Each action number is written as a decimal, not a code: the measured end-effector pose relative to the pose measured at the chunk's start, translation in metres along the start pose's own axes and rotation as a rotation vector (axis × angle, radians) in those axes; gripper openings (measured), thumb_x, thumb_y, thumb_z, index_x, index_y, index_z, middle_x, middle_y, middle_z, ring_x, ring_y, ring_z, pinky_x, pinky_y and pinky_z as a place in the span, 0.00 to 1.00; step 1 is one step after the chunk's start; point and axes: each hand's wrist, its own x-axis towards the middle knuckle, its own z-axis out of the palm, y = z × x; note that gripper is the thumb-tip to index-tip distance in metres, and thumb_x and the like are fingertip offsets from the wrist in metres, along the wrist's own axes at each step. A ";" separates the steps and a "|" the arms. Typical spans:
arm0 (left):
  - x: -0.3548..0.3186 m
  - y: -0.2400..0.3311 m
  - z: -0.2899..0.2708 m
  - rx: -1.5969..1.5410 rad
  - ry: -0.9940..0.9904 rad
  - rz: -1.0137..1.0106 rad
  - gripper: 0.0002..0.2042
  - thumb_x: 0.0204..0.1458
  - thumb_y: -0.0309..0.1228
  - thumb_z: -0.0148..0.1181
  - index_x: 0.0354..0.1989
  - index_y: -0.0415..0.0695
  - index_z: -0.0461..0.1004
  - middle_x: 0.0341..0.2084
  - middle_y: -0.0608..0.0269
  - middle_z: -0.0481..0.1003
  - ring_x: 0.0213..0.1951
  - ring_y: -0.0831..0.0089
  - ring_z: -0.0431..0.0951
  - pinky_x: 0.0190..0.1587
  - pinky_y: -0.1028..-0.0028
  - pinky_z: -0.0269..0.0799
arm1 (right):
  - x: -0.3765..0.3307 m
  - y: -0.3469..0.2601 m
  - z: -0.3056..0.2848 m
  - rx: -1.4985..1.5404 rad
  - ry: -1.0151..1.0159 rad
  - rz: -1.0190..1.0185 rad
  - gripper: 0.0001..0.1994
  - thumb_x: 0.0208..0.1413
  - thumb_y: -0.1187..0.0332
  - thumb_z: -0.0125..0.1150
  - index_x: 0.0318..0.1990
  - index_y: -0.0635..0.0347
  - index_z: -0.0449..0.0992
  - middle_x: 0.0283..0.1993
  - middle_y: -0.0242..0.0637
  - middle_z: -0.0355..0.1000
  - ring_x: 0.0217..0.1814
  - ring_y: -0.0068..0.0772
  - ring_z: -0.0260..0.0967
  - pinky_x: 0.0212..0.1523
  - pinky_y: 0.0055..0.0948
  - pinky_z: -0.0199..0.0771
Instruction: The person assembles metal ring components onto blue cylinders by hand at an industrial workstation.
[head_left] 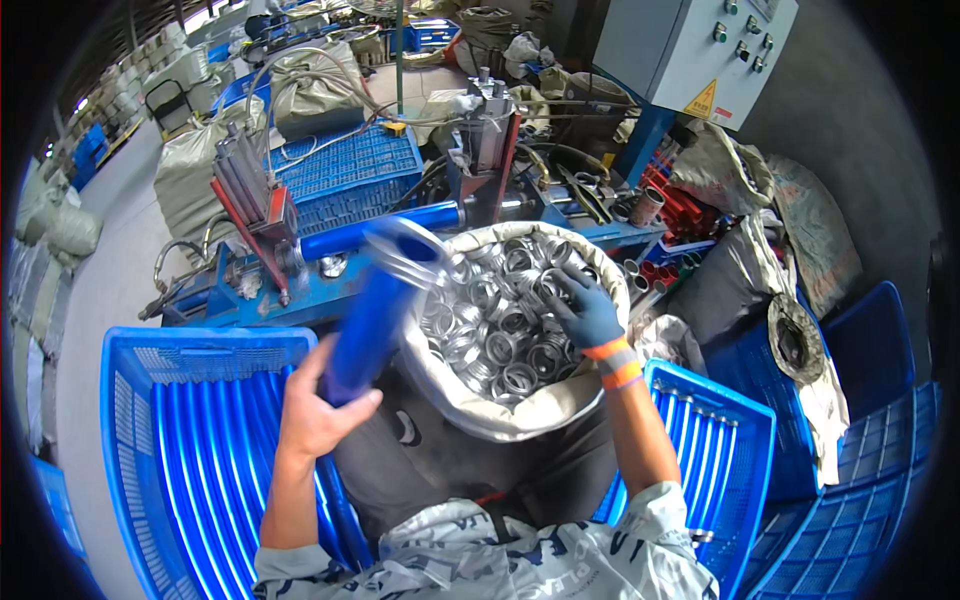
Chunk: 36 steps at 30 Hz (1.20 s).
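Observation:
My bare left hand (318, 408) is wrapped round the lower end of a blue tube (372, 325). The tube is tilted and smeared by motion; a silvery metal collar (405, 250) shows at its upper end. My right hand (587, 308) wears a dark blue-grey glove with an orange and grey cuff. Its fingers and thumb close on a metal ring (552, 285) at the top of the pile. Many loose metal rings (500, 345) fill a white sack (480, 415) with a rolled rim, standing between my knees.
At left, a blue crate (112, 430) holds several long blue tubes (215, 470). Another blue crate (765, 425) with tubes stands at right. Ahead is a blue machine bench (250, 305) with a blue tube (380, 228) lying across it. A control box (690, 60) rises at upper right.

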 end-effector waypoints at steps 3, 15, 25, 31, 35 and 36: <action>-0.003 -0.012 0.000 -0.377 0.184 0.064 0.41 0.56 0.50 0.82 0.71 0.37 0.73 0.54 0.50 0.85 0.54 0.61 0.86 0.63 0.59 0.80 | 0.013 0.016 0.011 -0.440 -0.058 -0.096 0.15 0.63 0.58 0.73 0.52 0.54 0.89 0.67 0.45 0.80 0.70 0.56 0.76 0.77 0.55 0.69; -0.008 -0.073 0.068 -1.185 0.405 -0.208 0.32 0.73 0.56 0.65 0.72 0.42 0.75 0.64 0.47 0.83 0.63 0.56 0.86 0.62 0.57 0.88 | -0.033 -0.134 -0.031 0.812 -0.284 0.071 0.54 0.52 0.74 0.88 0.85 0.65 0.61 0.73 0.45 0.77 0.75 0.33 0.74 0.77 0.37 0.73; -0.015 -0.064 0.076 -1.024 0.422 -0.169 0.30 0.72 0.52 0.68 0.72 0.42 0.74 0.63 0.47 0.83 0.60 0.55 0.88 0.61 0.54 0.89 | -0.056 -0.126 0.009 1.483 -0.228 0.191 0.54 0.58 0.79 0.81 0.89 0.60 0.53 0.81 0.48 0.69 0.75 0.39 0.75 0.76 0.39 0.76; -0.010 -0.069 0.078 -1.078 0.447 -0.173 0.25 0.72 0.45 0.69 0.69 0.44 0.75 0.63 0.46 0.83 0.58 0.55 0.88 0.56 0.52 0.91 | -0.055 -0.132 0.005 1.303 -0.254 0.288 0.43 0.60 0.77 0.81 0.82 0.69 0.67 0.77 0.43 0.74 0.74 0.31 0.75 0.76 0.36 0.75; 0.006 -0.079 0.083 -1.038 0.406 -0.160 0.26 0.73 0.46 0.68 0.70 0.42 0.76 0.62 0.47 0.83 0.58 0.56 0.88 0.60 0.54 0.90 | -0.037 -0.119 0.005 1.139 -0.294 0.207 0.36 0.64 0.78 0.77 0.79 0.68 0.72 0.72 0.39 0.78 0.70 0.27 0.76 0.72 0.32 0.78; 0.005 -0.085 0.079 -1.026 0.402 -0.172 0.26 0.73 0.46 0.68 0.70 0.42 0.76 0.62 0.47 0.83 0.58 0.56 0.88 0.60 0.54 0.90 | -0.028 -0.124 0.003 1.203 -0.340 0.234 0.36 0.64 0.79 0.76 0.79 0.68 0.72 0.71 0.38 0.78 0.70 0.27 0.76 0.71 0.31 0.78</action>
